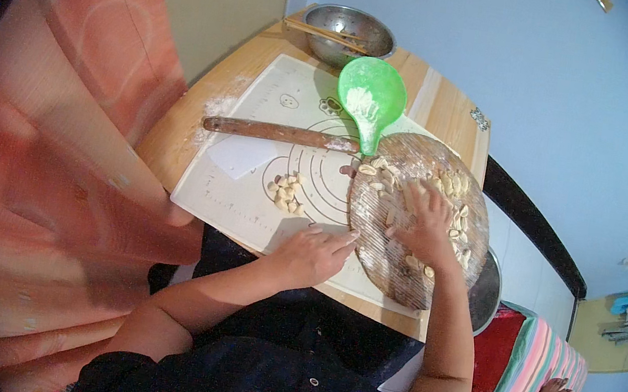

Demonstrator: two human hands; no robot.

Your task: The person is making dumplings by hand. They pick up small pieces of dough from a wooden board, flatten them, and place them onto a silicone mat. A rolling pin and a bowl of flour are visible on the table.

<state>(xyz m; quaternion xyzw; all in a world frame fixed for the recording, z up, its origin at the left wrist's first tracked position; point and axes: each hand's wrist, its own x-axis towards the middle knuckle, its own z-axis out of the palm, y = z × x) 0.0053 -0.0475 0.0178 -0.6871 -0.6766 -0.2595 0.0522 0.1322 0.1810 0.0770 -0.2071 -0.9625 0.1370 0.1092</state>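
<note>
Table: pale wood with a rounded far end, centre of frame | Upper centre: metal bowl (382, 40) on the wood (172, 147) | Left of centre: smear of white powder (219, 106) | Middle: large pale mat (223, 196) with printed circles, set at a slant | Right of centre: round ridged board (374, 224) overlapping the mat's right side

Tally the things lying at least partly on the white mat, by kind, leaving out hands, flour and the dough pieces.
Green round-bowled scoop: 1
Brown wooden rolling pin: 1
Thin flat white sheet: 1
Round brown ridged board: 1
Total: 4
</note>
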